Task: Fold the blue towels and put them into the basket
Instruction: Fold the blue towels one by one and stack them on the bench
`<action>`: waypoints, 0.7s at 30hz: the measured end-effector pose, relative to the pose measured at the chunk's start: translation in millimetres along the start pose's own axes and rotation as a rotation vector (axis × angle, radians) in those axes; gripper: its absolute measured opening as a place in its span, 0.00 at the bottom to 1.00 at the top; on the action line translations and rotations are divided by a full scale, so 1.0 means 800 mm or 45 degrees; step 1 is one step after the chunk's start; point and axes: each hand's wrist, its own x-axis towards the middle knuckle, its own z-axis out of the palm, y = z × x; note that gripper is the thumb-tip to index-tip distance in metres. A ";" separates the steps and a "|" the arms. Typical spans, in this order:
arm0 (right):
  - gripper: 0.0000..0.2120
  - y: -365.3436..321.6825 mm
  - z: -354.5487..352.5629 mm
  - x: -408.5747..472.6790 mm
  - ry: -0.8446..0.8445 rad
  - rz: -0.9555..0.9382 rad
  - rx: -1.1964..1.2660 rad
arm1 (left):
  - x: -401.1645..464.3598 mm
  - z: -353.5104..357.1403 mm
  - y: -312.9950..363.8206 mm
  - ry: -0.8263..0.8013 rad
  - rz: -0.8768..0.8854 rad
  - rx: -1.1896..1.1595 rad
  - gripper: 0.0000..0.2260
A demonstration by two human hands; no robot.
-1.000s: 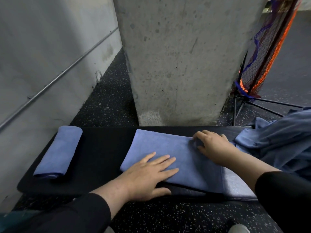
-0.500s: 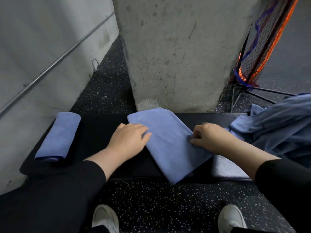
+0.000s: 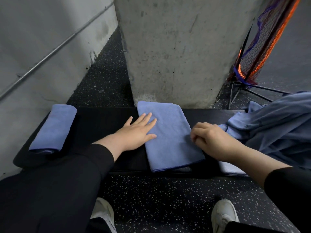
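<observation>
From my remote seat, much of the scene is cut off: the heap of loose blue fabric [image 3: 276, 125] runs off the right edge, and I cannot tell how many towels it holds. A pale flat cloth [image 3: 231, 169] shows only as a corner beneath my right forearm. The orange-and-blue mesh net on a black metal stand [image 3: 262, 52] is cropped at the top right, and I cannot tell whether it is the basket. My white shoes [image 3: 222, 214] peek in at the bottom edge, partly hidden by black sleeves.

The folded blue microfibre towel [image 3: 170, 137] lies flat at the middle of the long black padded bench [image 3: 101, 121], a narrow rectangle turned slightly askew, its far end near the base of the grey concrete pillar [image 3: 181, 47] and its stitched near edge reaching the bench's front lip. A second blue towel, rolled into a cylinder [image 3: 53, 128], rests well apart at the bench's left end, near the grey wall.

My left hand [image 3: 136, 132] lies palm down with fingers straight and spread, pressing the towel's left side. My right hand [image 3: 212, 140] sits at the towel's right edge, fingers curled under; whether they pinch the cloth or hold nothing I cannot tell.
</observation>
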 end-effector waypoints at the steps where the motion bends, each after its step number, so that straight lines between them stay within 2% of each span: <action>1: 0.10 -0.001 0.002 -0.003 -0.038 -0.023 -0.008 | 0.004 -0.002 -0.001 0.013 0.003 0.011 0.30; 6: 0.06 0.004 0.007 -0.015 -0.114 -0.047 -0.006 | 0.010 -0.012 0.007 0.202 -0.036 0.112 0.28; 9: 0.23 0.006 0.002 -0.026 -0.241 -0.076 -0.068 | -0.011 -0.005 0.023 0.290 0.139 0.079 0.25; 11: 0.29 0.008 0.004 -0.035 -0.278 -0.098 -0.111 | -0.032 0.009 0.036 0.203 0.290 0.064 0.26; 14: 0.25 0.010 0.013 -0.041 -0.137 -0.196 -0.232 | -0.061 0.029 0.047 0.083 0.302 0.081 0.29; 18: 0.17 0.000 0.021 -0.038 -0.029 -0.344 -0.368 | -0.081 0.036 0.045 0.090 0.277 0.096 0.30; 21: 0.11 -0.010 0.027 -0.032 0.007 -0.368 -0.432 | -0.088 0.034 0.047 0.118 0.306 0.131 0.33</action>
